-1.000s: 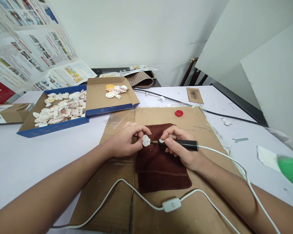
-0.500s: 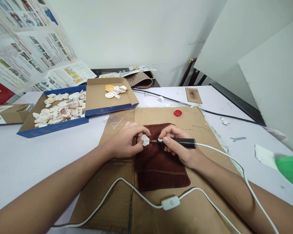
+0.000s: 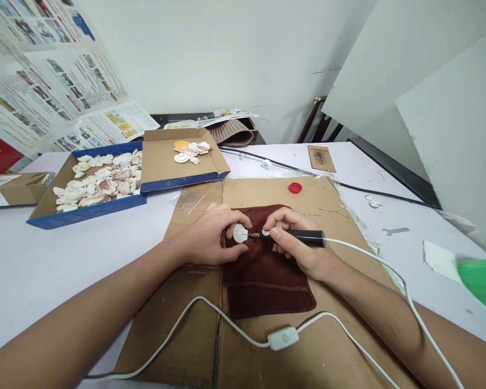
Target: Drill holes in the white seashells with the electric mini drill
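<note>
— What are your grips at just now?

— My left grip (image 3: 210,237) has the small white fan-shaped shell (image 3: 239,233) between thumb and forefinger, which stand partly open. My right grip (image 3: 295,243) is closed round the slim black cylindrical tool (image 3: 308,237), its brass-coloured nose (image 3: 255,235) pointing left. I judge I'm working the thin metal bit against the shell, though I cannot tell whether it touches or has marked it

— And does the left one pinch the shell?

— I cannot tell; its curled fingers sit by the left edge, and any hold there is hidden

— What would the next move call for?

— A steady shell, I think, with the bit kept in line and pressed only lightly, as a thin edge might chip. My fingertips should keep out of the bit's path

— Where is the shell, and how does it look?

— Over the far left part of the dark brown cloth (image 3: 267,292), which lies on the flattened brown cardboard (image 3: 186,324) across the white counter (image 3: 36,270). It's pale and matt, with a rounded outline that narrows to the right; the bit comes in from that side
</note>
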`<control>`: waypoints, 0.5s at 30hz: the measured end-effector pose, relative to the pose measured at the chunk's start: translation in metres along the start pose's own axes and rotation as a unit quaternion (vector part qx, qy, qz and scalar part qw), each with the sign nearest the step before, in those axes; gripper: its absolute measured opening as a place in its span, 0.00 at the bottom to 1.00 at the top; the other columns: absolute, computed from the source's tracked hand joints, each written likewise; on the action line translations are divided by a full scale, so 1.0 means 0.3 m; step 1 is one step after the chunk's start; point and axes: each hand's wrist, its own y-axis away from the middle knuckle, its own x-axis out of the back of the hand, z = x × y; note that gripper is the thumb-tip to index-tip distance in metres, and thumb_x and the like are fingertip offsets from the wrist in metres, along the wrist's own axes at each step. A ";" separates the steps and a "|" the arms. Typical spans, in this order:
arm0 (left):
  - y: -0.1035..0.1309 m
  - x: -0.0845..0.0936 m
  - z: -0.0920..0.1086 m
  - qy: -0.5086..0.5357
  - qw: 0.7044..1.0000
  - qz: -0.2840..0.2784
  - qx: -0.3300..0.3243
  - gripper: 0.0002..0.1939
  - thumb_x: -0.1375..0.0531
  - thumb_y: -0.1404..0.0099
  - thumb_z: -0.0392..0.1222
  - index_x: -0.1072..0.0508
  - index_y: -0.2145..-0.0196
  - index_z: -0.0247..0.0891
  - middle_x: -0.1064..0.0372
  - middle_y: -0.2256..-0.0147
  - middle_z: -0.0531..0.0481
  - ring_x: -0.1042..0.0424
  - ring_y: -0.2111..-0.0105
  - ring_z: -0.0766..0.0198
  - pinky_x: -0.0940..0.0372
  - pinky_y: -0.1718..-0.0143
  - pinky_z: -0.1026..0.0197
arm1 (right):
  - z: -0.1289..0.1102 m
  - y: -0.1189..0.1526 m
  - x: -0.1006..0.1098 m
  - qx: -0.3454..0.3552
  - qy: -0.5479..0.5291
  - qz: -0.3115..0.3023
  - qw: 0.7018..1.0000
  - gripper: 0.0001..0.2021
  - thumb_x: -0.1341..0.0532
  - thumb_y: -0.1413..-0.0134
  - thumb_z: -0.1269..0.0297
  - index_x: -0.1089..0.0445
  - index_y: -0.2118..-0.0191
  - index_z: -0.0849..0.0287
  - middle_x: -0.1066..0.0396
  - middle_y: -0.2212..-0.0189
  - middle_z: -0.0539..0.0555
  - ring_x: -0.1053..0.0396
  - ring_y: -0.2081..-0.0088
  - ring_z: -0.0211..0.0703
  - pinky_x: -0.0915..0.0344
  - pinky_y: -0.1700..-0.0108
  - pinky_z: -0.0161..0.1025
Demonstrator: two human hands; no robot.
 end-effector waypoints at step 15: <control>-0.008 0.002 -0.011 0.006 0.999 -0.032 0.008 0.38 0.22 0.48 0.68 0.21 0.47 0.44 0.28 0.65 0.50 0.31 0.61 0.53 0.38 0.54 0.54 | 0.015 0.002 0.001 -0.001 0.001 -0.001 1.000 0.24 0.36 0.35 0.36 0.28 0.60 0.55 0.34 0.75 0.47 0.35 0.75 0.37 0.41 0.76 0.35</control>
